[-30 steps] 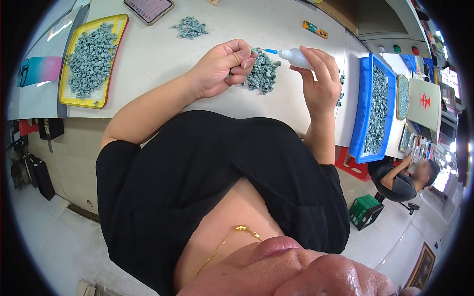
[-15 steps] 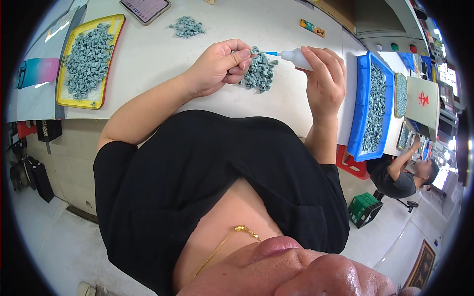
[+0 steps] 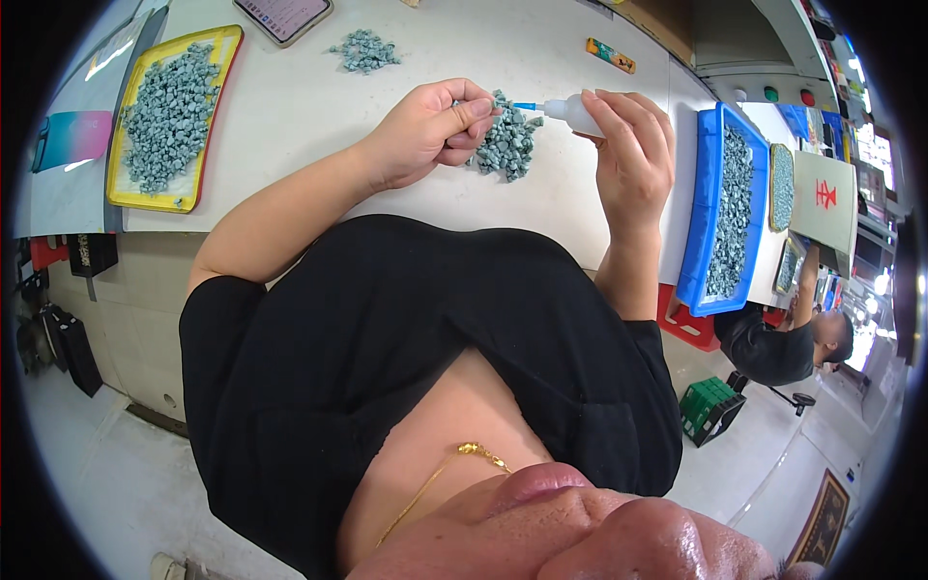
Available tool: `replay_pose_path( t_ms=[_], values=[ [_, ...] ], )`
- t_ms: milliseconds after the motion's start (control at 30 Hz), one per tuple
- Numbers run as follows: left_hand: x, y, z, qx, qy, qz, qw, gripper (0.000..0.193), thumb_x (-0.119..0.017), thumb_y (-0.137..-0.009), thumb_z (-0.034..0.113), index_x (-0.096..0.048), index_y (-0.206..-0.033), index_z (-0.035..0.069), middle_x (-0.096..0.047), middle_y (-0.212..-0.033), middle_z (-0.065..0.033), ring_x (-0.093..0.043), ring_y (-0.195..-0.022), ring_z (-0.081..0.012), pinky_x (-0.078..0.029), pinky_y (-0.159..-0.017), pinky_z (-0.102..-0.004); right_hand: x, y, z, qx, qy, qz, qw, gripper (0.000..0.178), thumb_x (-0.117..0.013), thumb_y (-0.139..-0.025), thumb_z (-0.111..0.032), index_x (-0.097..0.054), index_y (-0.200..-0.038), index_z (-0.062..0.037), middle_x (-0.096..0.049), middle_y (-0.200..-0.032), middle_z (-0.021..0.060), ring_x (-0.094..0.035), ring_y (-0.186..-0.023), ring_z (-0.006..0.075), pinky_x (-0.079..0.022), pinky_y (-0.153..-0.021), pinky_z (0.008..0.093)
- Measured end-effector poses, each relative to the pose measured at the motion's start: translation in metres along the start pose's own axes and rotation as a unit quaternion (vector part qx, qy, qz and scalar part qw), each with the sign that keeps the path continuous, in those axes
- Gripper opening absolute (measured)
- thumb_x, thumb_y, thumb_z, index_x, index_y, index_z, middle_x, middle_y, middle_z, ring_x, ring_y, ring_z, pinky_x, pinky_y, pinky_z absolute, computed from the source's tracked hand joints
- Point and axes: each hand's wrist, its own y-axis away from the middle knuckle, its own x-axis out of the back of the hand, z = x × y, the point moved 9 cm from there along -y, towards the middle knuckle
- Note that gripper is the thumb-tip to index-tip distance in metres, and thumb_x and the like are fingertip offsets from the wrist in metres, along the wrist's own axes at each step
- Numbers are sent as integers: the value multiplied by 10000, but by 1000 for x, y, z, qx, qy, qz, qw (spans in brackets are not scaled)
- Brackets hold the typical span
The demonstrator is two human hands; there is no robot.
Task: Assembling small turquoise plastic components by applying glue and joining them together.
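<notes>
Over the worktable, my left hand [image 3: 440, 124] is closed, thumb against fingers, pinching a small grey-green stone chip [image 3: 499, 99] at the fingertips. My right hand [image 3: 635, 140] grips a white squeeze bottle [image 3: 572, 114] lying almost level, and its thin blue nozzle [image 3: 525, 105] points left, close to the chip. Where the nozzle ends against the chip is too small to tell. Just below and between both hands lies a loose pile of grey-green stone chips [image 3: 506, 153] on the white tabletop.
A yellow tray [image 3: 155, 201] of chips stands at the left, and a smaller chip heap [image 3: 365, 52] lies farther back near a phone [image 3: 283, 16]. A small green-orange box [image 3: 611, 55] is at the back right. Right of my hand stands a blue bin [image 3: 692, 246] of chips; beyond it sits a co-worker [image 3: 773, 346].
The bottle in my right hand has shifted very slightly left, while my left hand keeps its pinch. The co-worker's arm has stretched farther over their table.
</notes>
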Motion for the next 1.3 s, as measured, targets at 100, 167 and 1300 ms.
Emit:
replay_pose_path(
  t_ms=[100, 167, 1300],
  values=[
    [1, 0, 0, 1, -2, 3, 1000, 107, -460, -971, 152, -479, -953, 48, -447, -749, 22, -294, -578, -39, -227, -455, -171, -1, 1, -1, 7, 4, -4, 1000, 370, -668, -617, 34, -674, -962, -100, -620, -890, 40, -593, -843, 228, -492, -675, 335],
    [1, 1, 0, 1, -2, 4, 1000, 106, -462, -970, 151, -479, -953, 47, -445, -748, 22, -293, -577, -39, -226, -454, -171, -1, 0, -2, 8, 9, -7, 1000, 353, -654, -631, 30, -675, -959, -97, -620, -893, 42, -593, -846, 228, -492, -682, 338],
    [3, -2, -3, 17, -2, 26, 1000, 102, -477, -964, 143, -498, -956, 43, -465, -725, 32, -293, -553, -31, -213, -441, -168, -9, 76, 164, -392, 0, -90, 916, 175, -607, -864, -162, -661, -1004, -73, -666, -992, 117, -644, -842, 262, -490, -741, 332]
  ],
)
